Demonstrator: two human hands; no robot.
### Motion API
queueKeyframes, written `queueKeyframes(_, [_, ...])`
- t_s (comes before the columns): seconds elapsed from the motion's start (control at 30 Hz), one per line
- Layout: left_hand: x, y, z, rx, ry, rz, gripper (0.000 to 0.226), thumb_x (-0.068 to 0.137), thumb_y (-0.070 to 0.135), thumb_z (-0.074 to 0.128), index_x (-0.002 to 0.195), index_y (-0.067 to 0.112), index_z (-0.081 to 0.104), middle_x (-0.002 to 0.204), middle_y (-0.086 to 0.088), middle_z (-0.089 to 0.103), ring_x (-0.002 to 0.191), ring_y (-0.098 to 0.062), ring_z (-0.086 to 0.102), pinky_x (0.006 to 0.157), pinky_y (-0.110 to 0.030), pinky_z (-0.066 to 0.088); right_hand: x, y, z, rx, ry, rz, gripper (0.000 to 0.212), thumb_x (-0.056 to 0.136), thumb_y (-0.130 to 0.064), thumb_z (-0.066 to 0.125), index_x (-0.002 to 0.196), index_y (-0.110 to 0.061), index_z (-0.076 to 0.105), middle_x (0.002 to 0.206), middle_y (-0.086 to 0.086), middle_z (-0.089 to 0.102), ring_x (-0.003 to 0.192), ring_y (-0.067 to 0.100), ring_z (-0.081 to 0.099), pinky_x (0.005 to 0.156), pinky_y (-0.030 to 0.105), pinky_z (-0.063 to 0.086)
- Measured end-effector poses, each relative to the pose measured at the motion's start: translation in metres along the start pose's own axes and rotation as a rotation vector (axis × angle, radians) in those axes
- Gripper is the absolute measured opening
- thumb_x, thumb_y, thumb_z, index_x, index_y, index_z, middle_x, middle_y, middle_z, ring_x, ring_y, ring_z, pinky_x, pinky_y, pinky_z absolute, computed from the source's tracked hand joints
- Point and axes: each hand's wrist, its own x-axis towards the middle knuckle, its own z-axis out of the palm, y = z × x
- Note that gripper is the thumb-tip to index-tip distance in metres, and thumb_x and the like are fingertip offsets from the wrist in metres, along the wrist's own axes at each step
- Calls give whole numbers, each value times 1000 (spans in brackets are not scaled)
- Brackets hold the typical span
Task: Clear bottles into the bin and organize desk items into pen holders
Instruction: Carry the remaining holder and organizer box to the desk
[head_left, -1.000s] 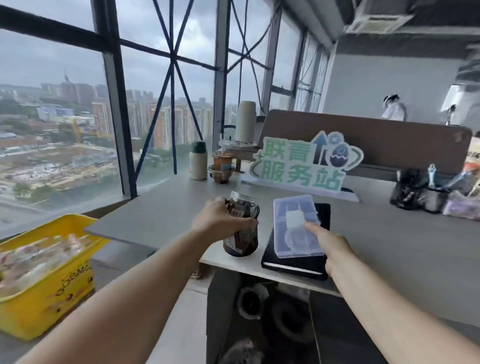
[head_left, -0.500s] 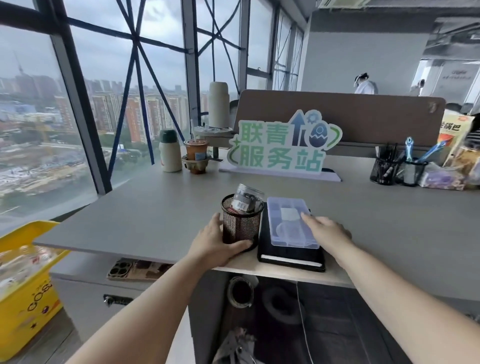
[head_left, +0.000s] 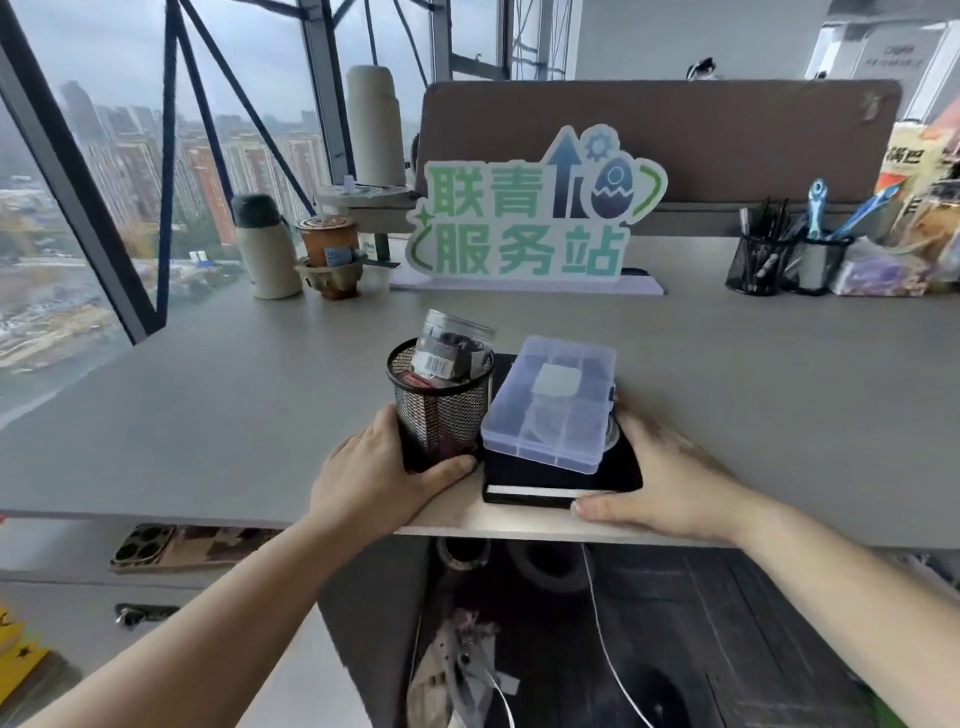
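Blk mesh pen holder (head_left: 441, 415) upright, clear jar (head_left: 453, 343) tilted inside.

A green-and-blue cutout sign (head_left: 524, 223) stood at the back of the grey desk (head_left: 234, 389), before a brown partition (head_left: 727, 130). Tall windows (head_left: 130, 156) on the left showed city towers. Below the desktop, 1 phone (head_left: 171, 545) lay flat.
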Motion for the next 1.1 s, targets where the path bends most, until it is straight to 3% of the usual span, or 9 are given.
queueKeyframes(0.13, [18, 18, 10, -71, -59, 24, 83, 61, 79, 58, 122, 26, 39, 127, 6, 58, 117, -20, 54, 92, -37, 46, 2, 27, -5, 151, -3, 65, 109, 56, -71, 73, 144, -46, 13, 148, -20, 31, 137, 6, 29, 111, 26, 27])
queueKeyframes(0.27, [41, 57, 35, -139, -124, 93, 88, 59, 79, 59, 128, 29, 37, 132, 9, 55, 119, -18, 51, 95, -36, 45, 2, 76, -29, 123, -2, 114, 116, 44, -84, 66, 142, -47, 16, 144, -15, 40, 134, 10, 36, 110, 34, 34])
queueKeyframes(0.33, [51, 80, 50, -149, -142, 117, 86, 59, 79, 59, 126, 30, 37, 131, 8, 55, 119, -19, 51, 96, -38, 45, -3, 99, -45, 109, 2, 123, 115, 45, -85, 62, 143, -46, 16, 145, -20, 37, 135, 10, 34, 111, 31, 32])
queueKeyframes(0.43, [54, 119, 68, -103, -140, 138, 83, 63, 80, 56, 123, 27, 37, 128, 5, 56, 118, -22, 52, 98, -40, 43, -19, 121, -61, 68, 22, 167, 108, 58, -72, 67, 146, -43, 12, 140, -21, 35, 135, 6, 31, 101, 18, 26])
queueKeyframes(0.63, [47, 145, 75, -86, -109, 65, 80, 64, 78, 60, 119, 24, 39, 125, 3, 58, 116, -24, 52, 91, -37, 45, -28, 134, -73, 63, 18, 180, 101, 63, -65, 72, 144, -38, 20, 137, -18, 39, 133, 10, 36, 94, 19, 32])
queueKeyframes(0.8, [40, 159, 82, -121, -133, 52, 76, 66, 72, 63, 119, 23, 40, 124, 4, 58, 117, -22, 53, 96, -37, 43, -28, 159, -87, 98, -90, 160, 121, 50, -80, 64, 148, -42, 6, 152, -12, 31, 139, 11, 27, 108, 23, 27])
queueKeyframes(0.93, [40, 181, 95, -118, -121, 53, 72, 68, 71, 62, 119, 25, 39, 124, 7, 58, 116, -19, 51, 93, -34, 42, -33, 187, -98, 71, -88, 129, 118, 57, -79, 65, 147, -46, -3, 154, -18, 21, 144, 12, 17, 111, 24, 21])
queueKeyframes(1.1, [45, 229, 119, -73, -56, 44, 70, 70, 74, 57, 119, 28, 39, 127, 9, 57, 117, -20, 47, 95, -32, 39, -39, 230, -123, -8, -58, 110, 112, 60, -78, 64, 147, -45, 3, 152, -16, 24, 143, 12, 18, 109, 22, 21])
